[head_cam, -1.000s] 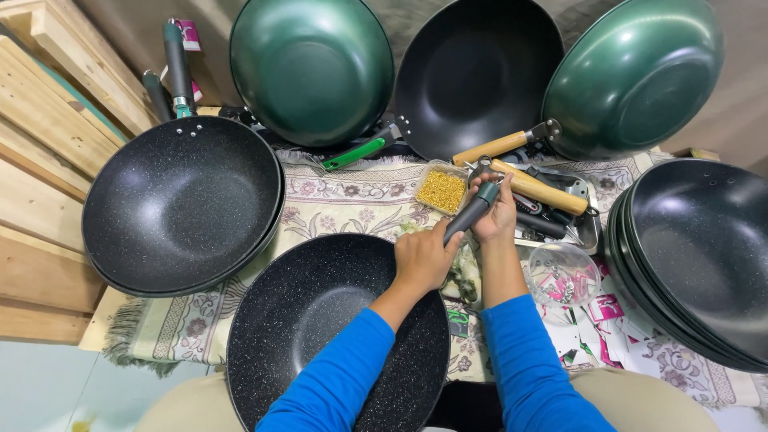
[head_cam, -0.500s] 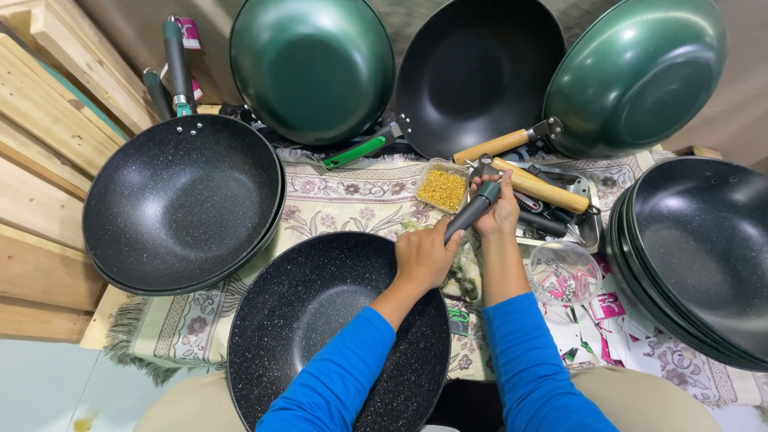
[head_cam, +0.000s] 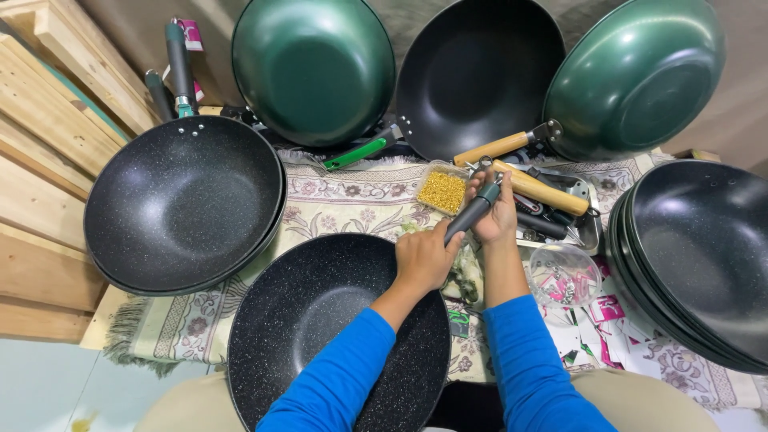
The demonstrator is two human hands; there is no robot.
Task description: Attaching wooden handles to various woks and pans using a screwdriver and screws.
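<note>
Hands meet just right of the frame's centre: the left hand wraps the lower end of a dark grey pan handle, fingers curled shut around it, while the right hand pinches its upper, metal-tipped end. The handle's long axis runs diagonally, low end toward the lower left, tip toward the upper right, above the speckled black wok at bottom centre. It looks stiff, light and slightly grippy, best held along the shaft as now; the wok looks heavy and rigid. Beyond lie a small clear box of brass screws, wooden handles in a tray, and green woks leaning at the top above the patterned cloth covering the surface.
</note>
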